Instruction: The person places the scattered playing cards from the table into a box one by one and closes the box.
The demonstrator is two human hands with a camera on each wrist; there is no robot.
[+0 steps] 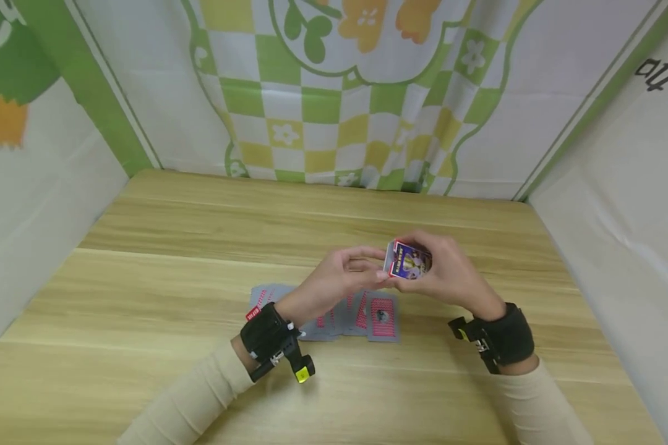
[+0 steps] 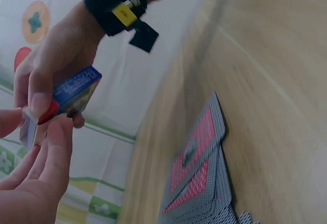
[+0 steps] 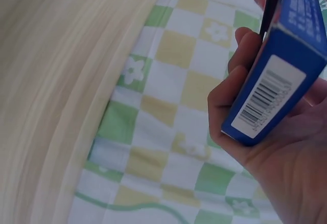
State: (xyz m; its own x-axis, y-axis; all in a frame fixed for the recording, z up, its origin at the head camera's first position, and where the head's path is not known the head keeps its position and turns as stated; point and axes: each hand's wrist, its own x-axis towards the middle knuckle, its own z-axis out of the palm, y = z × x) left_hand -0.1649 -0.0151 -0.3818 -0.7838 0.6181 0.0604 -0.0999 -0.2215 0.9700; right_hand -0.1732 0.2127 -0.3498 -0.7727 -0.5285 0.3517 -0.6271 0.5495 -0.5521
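Head view showed the card box (image 1: 412,262) held up off the desk (image 1: 200,284), between the two hands, its long axis running roughly sideways from the left fingertips into the right palm. The right hand (image 1: 453,269) was wrapped round the body of the box, thumb on one side and fingers on the other; the left hand (image 1: 339,275) met the pale end, thumb and fingers narrowed in a pinch on it. That end faced the left fingers directly. Below, on the near side, the spread cards (image 1: 383,316) lay face down on the desk, the left wrist and forearm hiding part of the row. Whether the pale end was a flap or card edges was, in fairness, hard to make out. The right wrist view showed the barcode (image 3: 270,96) clearly but cut off the box's upper end.
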